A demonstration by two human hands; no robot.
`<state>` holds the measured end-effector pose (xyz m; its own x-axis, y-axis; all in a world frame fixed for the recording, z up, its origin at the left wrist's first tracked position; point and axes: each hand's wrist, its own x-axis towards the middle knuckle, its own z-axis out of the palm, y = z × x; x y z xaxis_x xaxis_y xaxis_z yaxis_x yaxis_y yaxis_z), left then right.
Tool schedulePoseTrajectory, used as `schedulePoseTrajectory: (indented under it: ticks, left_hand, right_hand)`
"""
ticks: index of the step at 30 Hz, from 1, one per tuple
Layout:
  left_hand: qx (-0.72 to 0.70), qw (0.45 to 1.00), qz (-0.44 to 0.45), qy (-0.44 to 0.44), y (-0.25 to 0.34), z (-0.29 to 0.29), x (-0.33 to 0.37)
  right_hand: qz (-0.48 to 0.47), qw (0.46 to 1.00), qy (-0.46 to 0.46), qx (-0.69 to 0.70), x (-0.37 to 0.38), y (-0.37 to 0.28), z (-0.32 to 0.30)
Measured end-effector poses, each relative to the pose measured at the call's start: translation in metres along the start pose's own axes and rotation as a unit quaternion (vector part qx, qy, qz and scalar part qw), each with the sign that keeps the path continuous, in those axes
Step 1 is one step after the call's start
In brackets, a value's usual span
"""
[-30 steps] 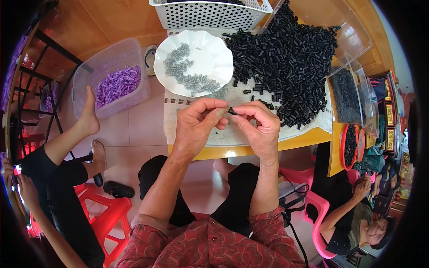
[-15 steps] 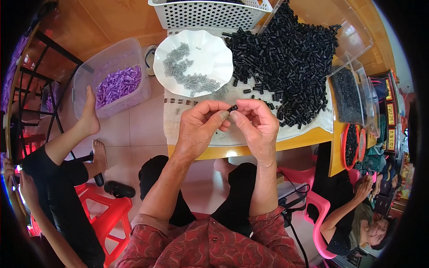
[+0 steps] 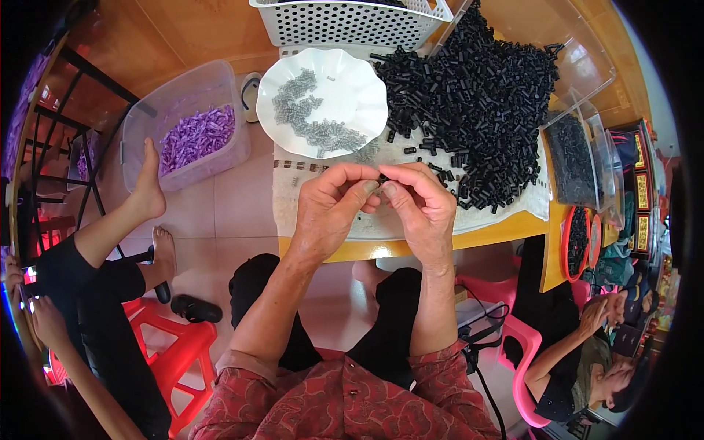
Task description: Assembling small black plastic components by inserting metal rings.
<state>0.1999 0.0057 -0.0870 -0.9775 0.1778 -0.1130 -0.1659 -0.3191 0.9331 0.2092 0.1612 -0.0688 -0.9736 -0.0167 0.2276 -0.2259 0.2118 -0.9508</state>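
Note:
My left hand (image 3: 328, 209) and my right hand (image 3: 422, 209) meet above the table's near edge, thumbs and forefingers pinched together. Between the fingertips is a small black plastic part (image 3: 382, 179), mostly covered by them. Just beyond my hands, a white scalloped plate (image 3: 345, 99) carries many tiny metal coil springs (image 3: 328, 136). Right of the plate spreads a big heap of short black tube-like parts (image 3: 469, 110), with several loose ones lying on the pale cloth (image 3: 293, 209) near my right hand.
A white perforated basket (image 3: 352, 26) stands behind the plate. To the left, a clear tub (image 3: 136, 165) holds purple pieces. At right are a clear box (image 3: 576, 158) of black parts and a red-rimmed basket (image 3: 565, 246). People sit on both sides; a red stool (image 3: 180, 359) is at left.
My fingertips have closed further over the black part, so less of it shows. The right forefinger has moved slightly left. The person at right has shifted their hands and head.

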Motion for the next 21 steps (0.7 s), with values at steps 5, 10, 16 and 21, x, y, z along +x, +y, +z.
schedulePoseTrajectory:
  ticks: [5, 10, 16, 21]
  left_hand:
    - [-0.026, 0.999, 0.016, 0.01, -0.0004, -0.0001, 0.0016]
    - [-0.033, 0.999, 0.016, 0.011, 0.0016, -0.0032, 0.0014]
    - [-0.024, 1.0, 0.016, 0.002, -0.0001, -0.0046, 0.0016]
    - [0.013, 1.0, 0.028, -0.001, 0.0019, -0.0043, 0.0006]
  right_hand:
    - [0.075, 0.995, 0.02, 0.068, -0.0036, -0.0025, -0.0008]
    - [0.07, 0.996, 0.001, 0.047, -0.0025, 0.0009, -0.0033]
    - [0.017, 1.0, -0.011, -0.006, -0.0003, 0.0006, -0.0022]
    - [0.016, 0.999, -0.015, -0.029, -0.0003, -0.003, -0.0016]
